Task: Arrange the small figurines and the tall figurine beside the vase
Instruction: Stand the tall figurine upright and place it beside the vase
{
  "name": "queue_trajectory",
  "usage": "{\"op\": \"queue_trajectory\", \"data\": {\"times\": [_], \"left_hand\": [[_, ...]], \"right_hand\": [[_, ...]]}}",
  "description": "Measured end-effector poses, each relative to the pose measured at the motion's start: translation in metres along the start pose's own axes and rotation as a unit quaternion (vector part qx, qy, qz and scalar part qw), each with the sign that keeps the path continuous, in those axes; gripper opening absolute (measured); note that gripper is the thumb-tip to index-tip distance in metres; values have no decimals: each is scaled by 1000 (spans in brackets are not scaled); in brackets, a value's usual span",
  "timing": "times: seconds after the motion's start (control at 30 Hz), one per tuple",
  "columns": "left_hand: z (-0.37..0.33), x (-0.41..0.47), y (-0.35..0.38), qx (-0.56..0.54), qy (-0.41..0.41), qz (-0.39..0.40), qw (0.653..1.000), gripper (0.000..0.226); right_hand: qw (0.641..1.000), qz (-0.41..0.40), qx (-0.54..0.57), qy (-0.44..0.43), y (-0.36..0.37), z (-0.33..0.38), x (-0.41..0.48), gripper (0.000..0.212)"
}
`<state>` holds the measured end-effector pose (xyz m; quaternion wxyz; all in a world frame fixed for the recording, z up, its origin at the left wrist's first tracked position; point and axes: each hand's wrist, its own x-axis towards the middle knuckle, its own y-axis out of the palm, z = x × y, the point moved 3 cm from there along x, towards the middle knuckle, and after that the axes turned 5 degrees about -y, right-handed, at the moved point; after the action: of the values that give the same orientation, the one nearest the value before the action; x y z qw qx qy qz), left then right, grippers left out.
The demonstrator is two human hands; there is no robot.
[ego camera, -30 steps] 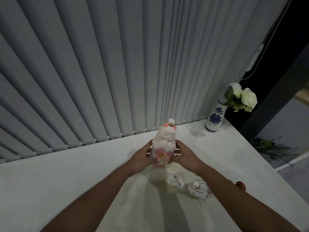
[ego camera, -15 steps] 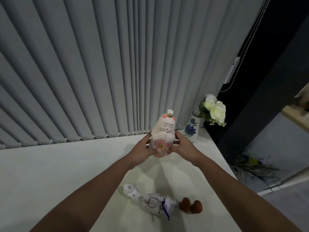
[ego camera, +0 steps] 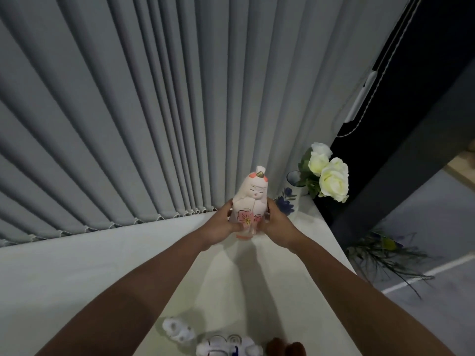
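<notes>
I hold the tall figurine [ego camera: 250, 201], a pale pink doll with a flower painted on its front, upright between both hands. My left hand [ego camera: 221, 226] grips its left side and my right hand [ego camera: 276, 223] its right side. It sits low over the white table [ego camera: 77, 273], just left of the blue-and-white vase [ego camera: 288, 201] with white roses [ego camera: 331, 176]. Near the bottom edge lie the small figurines: a white spotted one [ego camera: 177, 330], a white one with a blue ribbon [ego camera: 228, 346] and a brown one [ego camera: 285, 348].
Grey vertical blinds [ego camera: 128, 111] hang directly behind the table. The table's right edge [ego camera: 341, 250] drops off beside the vase, with a dark pillar [ego camera: 401, 160] and a plant on the floor [ego camera: 385, 253] beyond it.
Both hands have carried the tall figurine farther back and right, closer to the vase. The small figurines have slid toward the bottom of the view as my head turned.
</notes>
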<state>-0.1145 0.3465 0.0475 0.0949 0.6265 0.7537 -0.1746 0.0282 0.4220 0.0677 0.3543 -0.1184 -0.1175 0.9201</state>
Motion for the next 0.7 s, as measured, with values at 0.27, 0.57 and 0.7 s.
{"op": "queue_trajectory", "data": {"times": [0.27,0.57,0.7], "left_hand": [[9,35,0,3,-11,6,1000,79],[16,55,-1,0,-32,13,999,83],[15,56,-2,3,-28,23,999,84]], "right_hand": [[998,-23,47,29,-3,-27,24,66],[998,-54,32,7,-6,-44,32,65],[998,-66,2,-4,-7,-43,31,60]]}}
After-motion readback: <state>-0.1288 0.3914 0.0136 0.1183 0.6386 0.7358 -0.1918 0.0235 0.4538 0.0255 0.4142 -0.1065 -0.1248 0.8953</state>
